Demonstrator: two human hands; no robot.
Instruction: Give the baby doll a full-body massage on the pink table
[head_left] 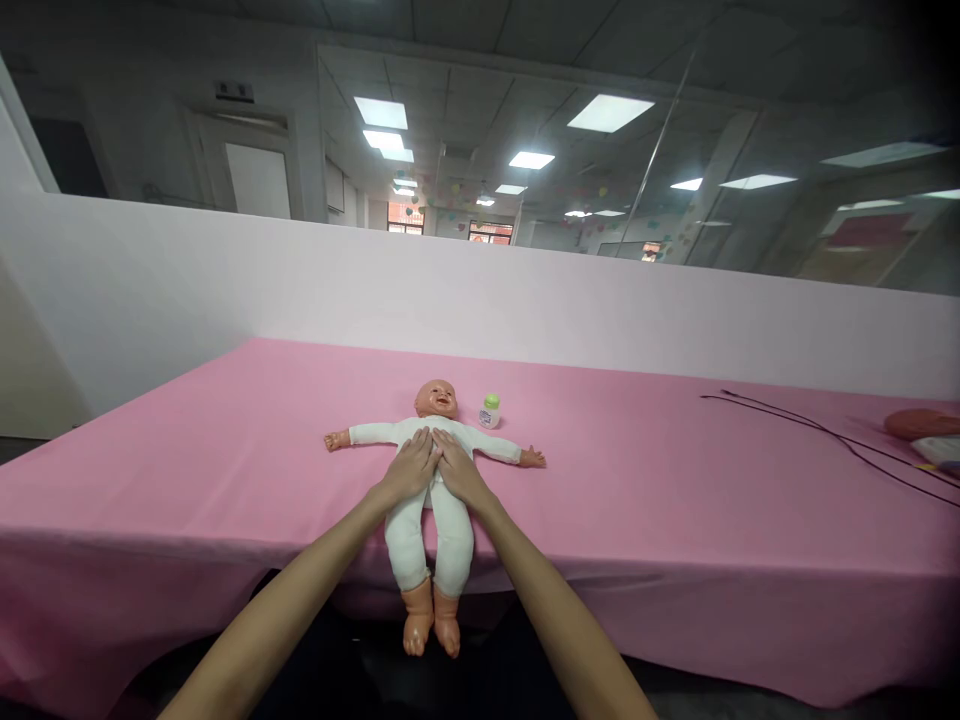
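A baby doll (409,540) in a white cloth body lies on its back, arms spread wide and feet hanging past the table's front edge. My left hand (412,465) rests flat on the doll's chest, fingers stretched toward its head. Beside it, my right hand (459,468) also lies flat on the chest, and the two hands meet near the middle. Neither hand grasps anything. Close to the doll's head, on the right, stands a small clear jar (490,414) with a green lid.
Pink cloth (637,480) covers the table and drapes over its front. Thin black cables (802,418) run across the right side toward another doll-like object (919,425), partly cut off. A white low wall (525,310) with glass above closes off the back.
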